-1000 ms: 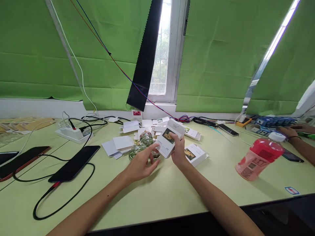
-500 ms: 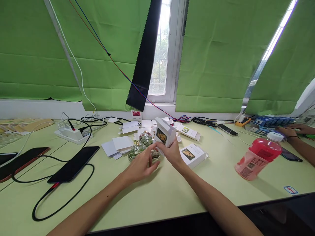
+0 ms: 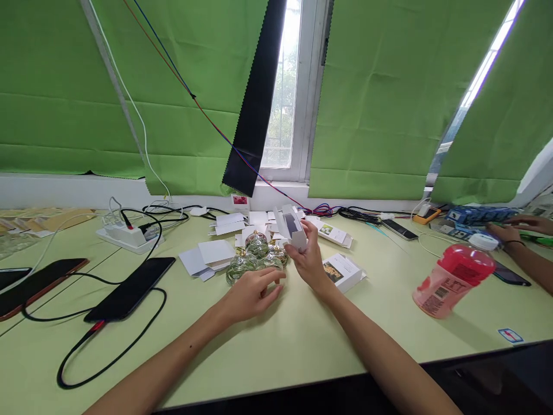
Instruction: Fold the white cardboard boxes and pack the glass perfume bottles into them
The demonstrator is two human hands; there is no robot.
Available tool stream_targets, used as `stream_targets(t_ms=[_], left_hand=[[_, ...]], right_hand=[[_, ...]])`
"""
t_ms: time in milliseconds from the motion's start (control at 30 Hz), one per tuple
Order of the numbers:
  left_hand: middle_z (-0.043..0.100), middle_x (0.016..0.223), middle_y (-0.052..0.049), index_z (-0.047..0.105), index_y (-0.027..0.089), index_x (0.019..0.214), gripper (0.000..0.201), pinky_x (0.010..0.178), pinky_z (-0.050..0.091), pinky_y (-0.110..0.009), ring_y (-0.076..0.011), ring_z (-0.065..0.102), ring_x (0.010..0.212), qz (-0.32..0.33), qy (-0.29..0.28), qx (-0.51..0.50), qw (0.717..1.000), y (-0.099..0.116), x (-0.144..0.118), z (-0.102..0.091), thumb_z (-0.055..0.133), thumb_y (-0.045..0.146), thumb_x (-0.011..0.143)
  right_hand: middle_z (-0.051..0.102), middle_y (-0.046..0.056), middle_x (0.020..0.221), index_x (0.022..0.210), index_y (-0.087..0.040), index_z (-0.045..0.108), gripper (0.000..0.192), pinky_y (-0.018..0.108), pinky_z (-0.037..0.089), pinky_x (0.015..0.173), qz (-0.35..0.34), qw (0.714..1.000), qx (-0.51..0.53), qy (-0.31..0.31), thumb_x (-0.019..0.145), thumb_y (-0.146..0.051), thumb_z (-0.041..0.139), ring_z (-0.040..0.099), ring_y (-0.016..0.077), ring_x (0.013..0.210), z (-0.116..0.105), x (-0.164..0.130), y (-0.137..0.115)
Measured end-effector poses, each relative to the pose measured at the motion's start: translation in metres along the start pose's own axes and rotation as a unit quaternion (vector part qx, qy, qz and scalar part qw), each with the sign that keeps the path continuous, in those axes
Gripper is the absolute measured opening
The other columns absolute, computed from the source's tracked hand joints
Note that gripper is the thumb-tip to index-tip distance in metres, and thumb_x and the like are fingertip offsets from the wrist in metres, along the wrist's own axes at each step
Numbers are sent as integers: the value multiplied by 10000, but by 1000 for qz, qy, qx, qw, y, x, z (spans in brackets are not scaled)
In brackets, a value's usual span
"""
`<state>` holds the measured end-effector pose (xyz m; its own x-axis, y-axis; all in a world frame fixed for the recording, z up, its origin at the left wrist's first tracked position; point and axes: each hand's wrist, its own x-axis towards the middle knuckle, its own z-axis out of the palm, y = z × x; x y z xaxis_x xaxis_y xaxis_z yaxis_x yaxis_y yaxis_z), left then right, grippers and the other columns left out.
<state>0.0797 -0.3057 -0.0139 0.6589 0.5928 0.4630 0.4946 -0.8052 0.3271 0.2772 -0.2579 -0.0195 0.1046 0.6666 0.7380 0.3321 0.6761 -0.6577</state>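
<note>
My right hand (image 3: 307, 259) grips a small white cardboard box (image 3: 294, 229), tilted, with its top flaps open toward me. My left hand (image 3: 254, 294) is beside it over the table, fingers apart and nothing visible in them. Just beyond its fingertips stands a cluster of round glass jars (image 3: 242, 266) with greenish contents. A closed white box (image 3: 343, 272) with a dark printed picture lies flat to the right of my right wrist. Loose white cardboard pieces (image 3: 216, 253) and another printed box (image 3: 334, 233) are spread behind and around the jars.
A black phone (image 3: 129, 291) on a cable and a white power strip (image 3: 129, 235) are at the left. At the right stands a pink drink bottle (image 3: 453, 282). Another person's hands (image 3: 503, 233) are by blue boxes (image 3: 484, 213) at the far right. Cables (image 3: 358, 212) run along the wall.
The left hand has come away from the white box and dropped slightly. The right hand has turned the box so its open end now faces me.
</note>
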Motion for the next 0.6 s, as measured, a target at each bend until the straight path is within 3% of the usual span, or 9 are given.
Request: stream_targets(t_ms=[133,300,600], left_hand=[[703,788,0,687,213,1022,196,554,414,-238,-95,569,517,15,-7,17,1000,-1,0,1,493,237,1007],[663,707,13,684,215,950,196,543,374,-240,-101,540,504,22,-11,20,1000,-1,1,2,497,229,1003],[655,697,13,675,213,922,202,557,370,-244,-111,545,528,20,-24,34,999,-3,0,2,490,221,1003]], right_hand=[[580,139,1362,1428,-238,402,659,484,443,1061,-14,997,-73,15,891,-469,706,555,294,1236,-7,7,14],[565,164,1390,1432,-227,382,633,541,401,1085,-37,987,-155,28,868,-333,649,532,334,1283,-20,16,26],[615,136,1396,1380,-207,448,803,529,290,1145,-49,955,-273,-103,604,-5,504,531,318,1334,-25,14,16]])
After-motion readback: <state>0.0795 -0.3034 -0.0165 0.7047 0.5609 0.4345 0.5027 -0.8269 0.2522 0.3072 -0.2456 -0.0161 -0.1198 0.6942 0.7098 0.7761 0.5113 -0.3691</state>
